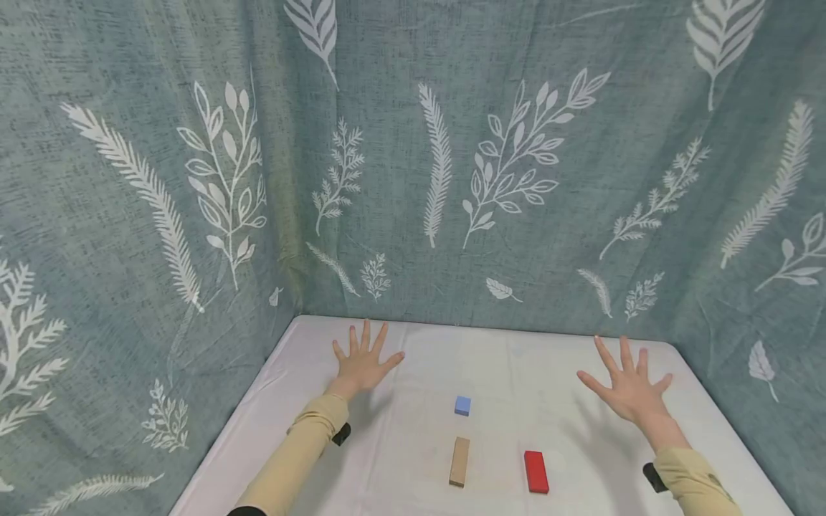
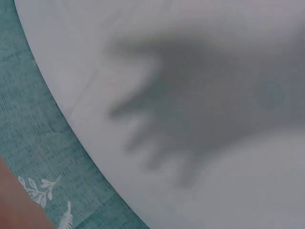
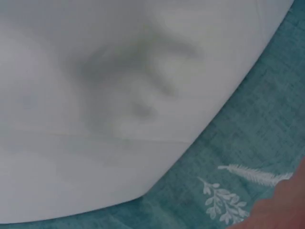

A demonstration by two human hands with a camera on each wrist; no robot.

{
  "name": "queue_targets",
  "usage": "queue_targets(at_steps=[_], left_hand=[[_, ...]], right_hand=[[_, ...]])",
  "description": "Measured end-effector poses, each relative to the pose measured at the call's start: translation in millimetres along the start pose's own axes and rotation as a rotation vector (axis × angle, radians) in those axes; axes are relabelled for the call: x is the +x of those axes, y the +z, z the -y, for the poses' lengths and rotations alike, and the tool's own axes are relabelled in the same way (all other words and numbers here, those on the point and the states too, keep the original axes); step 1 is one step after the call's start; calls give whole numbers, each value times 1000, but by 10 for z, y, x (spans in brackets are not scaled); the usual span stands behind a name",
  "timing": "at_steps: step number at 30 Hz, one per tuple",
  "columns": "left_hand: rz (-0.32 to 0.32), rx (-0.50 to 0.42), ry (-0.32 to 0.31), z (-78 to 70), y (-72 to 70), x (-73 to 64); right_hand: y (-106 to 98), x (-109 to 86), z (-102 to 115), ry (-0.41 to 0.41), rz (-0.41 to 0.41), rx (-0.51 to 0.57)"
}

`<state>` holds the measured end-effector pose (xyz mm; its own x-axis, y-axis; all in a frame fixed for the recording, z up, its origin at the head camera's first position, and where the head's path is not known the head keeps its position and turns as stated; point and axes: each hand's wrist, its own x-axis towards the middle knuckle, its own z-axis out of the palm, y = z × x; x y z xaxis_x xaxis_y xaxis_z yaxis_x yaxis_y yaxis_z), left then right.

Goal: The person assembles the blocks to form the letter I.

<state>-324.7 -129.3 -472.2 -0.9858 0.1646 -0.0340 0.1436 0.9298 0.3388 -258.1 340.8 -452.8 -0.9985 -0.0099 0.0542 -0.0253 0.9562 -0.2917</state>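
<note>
My left hand [image 1: 363, 367] is held over the left back part of the white table with its fingers spread wide, holding nothing. Over the right side my right hand [image 1: 631, 393] is likewise spread and bare. Between the two, a small blue block [image 1: 462, 405] lies farthest back. Nearer the front is a long tan wooden block [image 1: 459, 462], and to its right lies a red block [image 1: 536, 471]. Both hands are apart from all the blocks. Each wrist view shows a hand's blurred shadow on the cloth and only a sliver of the hand itself.
A white cloth covers the table [image 1: 413, 358], which has rounded back corners. Green-blue curtains [image 1: 387, 179] with white leaf prints stand close behind it and along both sides. Small black devices [image 1: 342, 433] sit under both wrists.
</note>
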Motion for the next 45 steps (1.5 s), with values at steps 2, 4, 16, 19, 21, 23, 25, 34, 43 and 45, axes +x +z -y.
queue_targets(at_steps=[2,4,16,19,21,23,25,34,43,45], left_hand=[[-19,-33,41,-27,12,-10],[-33,-50,79,-51,21,-25],[-16,-73,183,-188,67,-120],[-9,-86,201,-224,61,-135],[-4,-97,212,-247,62,-146],[-4,-114,222,-264,71,-161],[-2,-128,229,-277,85,-177],[12,-217,305,-336,146,-271],[71,-317,353,-389,230,-368],[80,-334,371,-405,253,-397]], right_hand=[[11,-2,35,-11,-1,5],[17,-10,74,-18,2,4],[118,-80,248,-79,-6,11],[141,-91,293,-94,-9,17],[159,-100,320,-104,-9,19],[179,-111,345,-112,-1,25],[205,-123,366,-120,6,32],[305,-214,446,-141,58,99],[374,-339,522,-145,111,160],[386,-351,534,-151,122,168]])
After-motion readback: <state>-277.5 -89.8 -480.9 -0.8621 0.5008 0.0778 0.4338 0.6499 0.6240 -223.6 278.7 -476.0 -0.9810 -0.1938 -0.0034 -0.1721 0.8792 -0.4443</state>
